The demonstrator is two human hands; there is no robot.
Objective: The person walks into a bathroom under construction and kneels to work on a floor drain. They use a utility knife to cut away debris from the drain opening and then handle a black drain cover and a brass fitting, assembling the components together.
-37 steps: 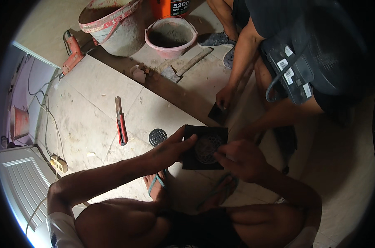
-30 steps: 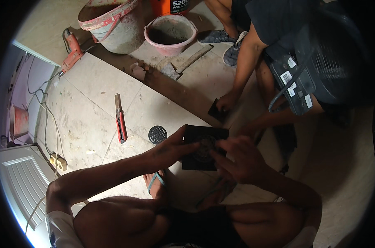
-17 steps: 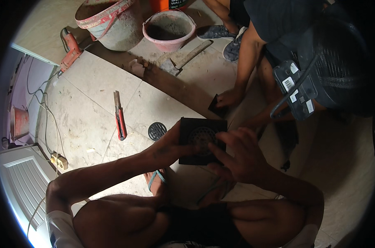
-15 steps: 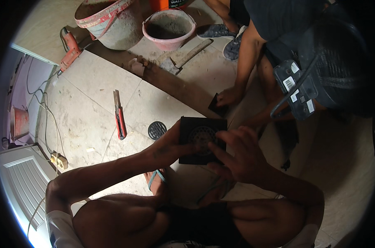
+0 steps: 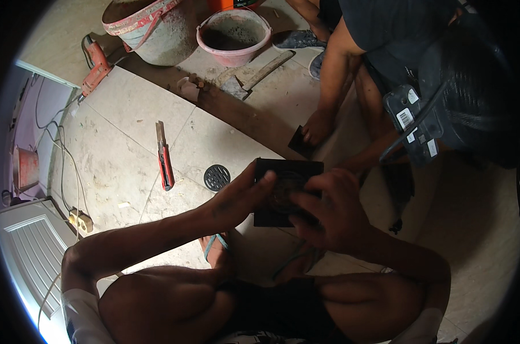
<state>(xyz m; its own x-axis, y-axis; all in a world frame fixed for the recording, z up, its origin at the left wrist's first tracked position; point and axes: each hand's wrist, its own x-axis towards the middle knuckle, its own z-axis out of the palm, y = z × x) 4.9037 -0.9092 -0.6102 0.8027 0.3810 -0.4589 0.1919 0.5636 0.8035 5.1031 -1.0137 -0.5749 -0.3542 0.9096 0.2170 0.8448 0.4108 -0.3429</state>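
Note:
A black square floor drain (image 5: 303, 165) with a round centre is held up in front of me. My left hand (image 5: 249, 192) grips its left side, the thumb lying over the front and the other fingers hidden behind. My right hand (image 5: 335, 211) has its fingers bent at the round centre and right edge of the drain; shadow hides what the fingertips pinch. On the tiles just left of the drain lies a round black slotted grate (image 5: 217, 178). Farther left is a red utility knife (image 5: 165, 163) with its blade out.
A co-worker's hand (image 5: 317, 131) rests on a dark flat piece (image 5: 300, 141) on the floor ahead. Beyond lie a hammer-like tool (image 5: 254, 77), a pink bucket (image 5: 235, 56), a larger bucket (image 5: 168, 43) and an orange drill (image 5: 96, 71). A cord runs to a socket block (image 5: 80, 220).
The drain has shifted slightly to the right in my hands. My left thumb has moved up its face, and my right fingers have curled more over the centre.

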